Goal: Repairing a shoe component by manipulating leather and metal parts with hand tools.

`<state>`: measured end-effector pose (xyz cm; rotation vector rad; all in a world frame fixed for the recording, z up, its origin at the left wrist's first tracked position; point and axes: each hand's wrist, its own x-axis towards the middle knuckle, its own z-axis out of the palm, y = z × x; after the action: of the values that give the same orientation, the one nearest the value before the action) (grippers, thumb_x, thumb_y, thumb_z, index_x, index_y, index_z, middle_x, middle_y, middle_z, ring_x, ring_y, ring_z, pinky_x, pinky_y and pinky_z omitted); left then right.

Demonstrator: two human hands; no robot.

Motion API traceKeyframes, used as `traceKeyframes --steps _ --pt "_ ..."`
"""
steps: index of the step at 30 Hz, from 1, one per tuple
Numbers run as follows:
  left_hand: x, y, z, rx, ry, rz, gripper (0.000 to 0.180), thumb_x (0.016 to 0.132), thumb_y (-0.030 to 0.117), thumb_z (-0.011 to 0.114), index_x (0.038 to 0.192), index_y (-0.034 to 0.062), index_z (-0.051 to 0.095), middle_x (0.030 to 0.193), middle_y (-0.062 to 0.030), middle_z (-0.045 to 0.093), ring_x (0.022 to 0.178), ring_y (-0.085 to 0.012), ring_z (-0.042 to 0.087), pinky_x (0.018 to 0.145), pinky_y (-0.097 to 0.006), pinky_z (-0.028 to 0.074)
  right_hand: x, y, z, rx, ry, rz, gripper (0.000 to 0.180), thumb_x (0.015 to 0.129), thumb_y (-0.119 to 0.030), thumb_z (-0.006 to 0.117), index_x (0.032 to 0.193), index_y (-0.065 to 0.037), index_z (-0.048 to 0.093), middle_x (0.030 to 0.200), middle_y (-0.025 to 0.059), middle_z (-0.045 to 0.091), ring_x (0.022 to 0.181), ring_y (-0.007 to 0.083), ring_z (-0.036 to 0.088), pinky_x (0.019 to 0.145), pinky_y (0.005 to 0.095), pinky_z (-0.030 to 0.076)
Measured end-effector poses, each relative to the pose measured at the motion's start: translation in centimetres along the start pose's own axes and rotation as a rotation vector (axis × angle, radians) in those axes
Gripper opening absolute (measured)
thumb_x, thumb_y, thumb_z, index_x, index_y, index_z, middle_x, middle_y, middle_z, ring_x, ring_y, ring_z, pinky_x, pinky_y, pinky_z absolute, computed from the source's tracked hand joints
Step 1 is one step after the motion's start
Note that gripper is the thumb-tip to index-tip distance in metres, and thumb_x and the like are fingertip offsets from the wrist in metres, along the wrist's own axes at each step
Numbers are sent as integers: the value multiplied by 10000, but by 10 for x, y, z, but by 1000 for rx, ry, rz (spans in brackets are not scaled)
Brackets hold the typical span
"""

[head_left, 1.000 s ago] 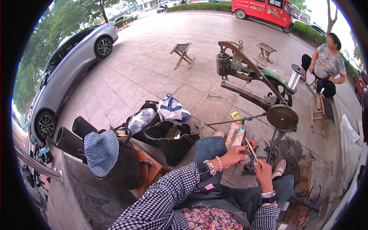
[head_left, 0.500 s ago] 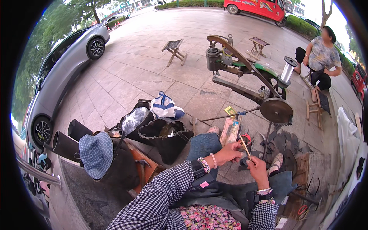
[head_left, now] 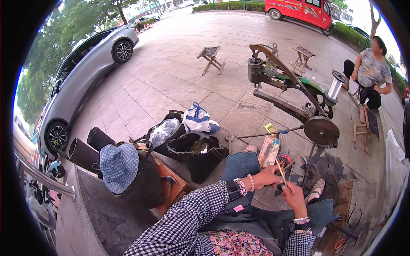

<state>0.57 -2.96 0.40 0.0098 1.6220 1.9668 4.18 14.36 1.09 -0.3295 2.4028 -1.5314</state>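
Note:
My left hand (head_left: 267,177) and my right hand (head_left: 295,194) meet over my knee (head_left: 241,164), which is in blue denim. Both are closed. A thin tan stick (head_left: 280,166) rises from between them, its lower end at my right thumb. My left fingers pinch a small dark piece (head_left: 282,186) at the stick's base; it is too small to make out. My left wrist wears bead bracelets and a black band, and the sleeve is black-and-white check.
A hand-cranked stitching machine (head_left: 290,85) with a toothed wheel (head_left: 321,131) stands ahead, with a tool tray (head_left: 269,151) below it. At left are black bags (head_left: 196,149) and a blue hat (head_left: 118,166). Beyond are folding stools (head_left: 210,57), a seated person (head_left: 370,72) and a grey car (head_left: 81,81).
My hands stay together with the stick between them. The view has tipped slightly, so the machine and bags sit a little lower and to the left in the picture.

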Motion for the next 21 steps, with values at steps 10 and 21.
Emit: traceKeyframes --steps 10,21 --pt "-8 9 -1 -134 -79 13 188 710 101 581 874 45 508 617 -4 485 479 -86 470 461 -218 387 2 -3 7 38 -65 14 147 819 -63 441 915 19 517 628 63 555 550 108 546 503 244 447" --pt "1 0 -3 -250 90 95 185 804 232 547 840 53 517 542 -11 484 460 -96 469 419 -229 366 -5 4 -5 14 -11 32 239 764 -39 503 993 10 549 648 47 545 548 81 518 467 222 428"
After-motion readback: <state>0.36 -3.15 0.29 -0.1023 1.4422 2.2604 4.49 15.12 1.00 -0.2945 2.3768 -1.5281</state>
